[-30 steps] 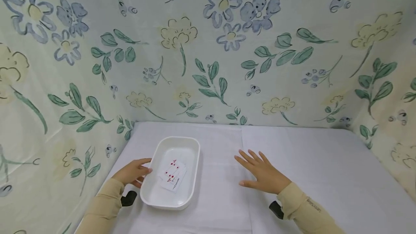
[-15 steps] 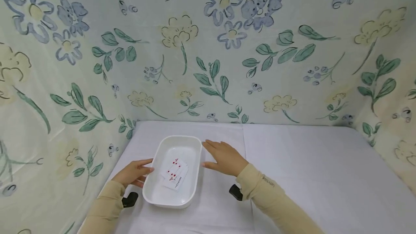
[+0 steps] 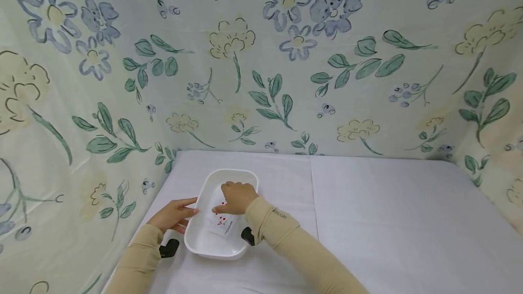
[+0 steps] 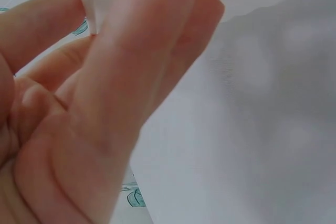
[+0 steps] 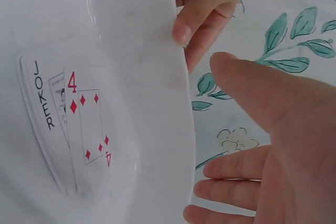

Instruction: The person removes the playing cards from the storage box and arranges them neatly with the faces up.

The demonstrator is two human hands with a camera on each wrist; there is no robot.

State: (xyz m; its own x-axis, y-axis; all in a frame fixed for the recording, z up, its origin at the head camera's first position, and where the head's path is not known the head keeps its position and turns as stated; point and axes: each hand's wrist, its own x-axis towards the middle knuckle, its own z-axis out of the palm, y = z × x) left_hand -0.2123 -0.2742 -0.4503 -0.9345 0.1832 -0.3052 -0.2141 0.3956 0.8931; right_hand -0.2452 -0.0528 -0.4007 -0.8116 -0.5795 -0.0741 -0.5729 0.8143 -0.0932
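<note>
A white plastic tray stands on the left part of the table. My left hand grips its left rim, thumb on top and the other fingers against the outer side. Inside the tray lies a small stack of playing cards. The right wrist view shows a four of diamonds uppermost, overlapping a joker. Over the tray reaches my right hand, hiding part of the cards in the head view. Its thumb and fingers are spread apart, with nothing between them in the right wrist view.
A white cloth covers the table. Floral fabric hangs behind it and along both sides. Black wrist mounts sit under both sleeves, the right one overlapping the tray's right rim.
My right hand has moved left from the bare cloth, past the tray's right rim, to above the cards. The left hand keeps its grip on the tray.
</note>
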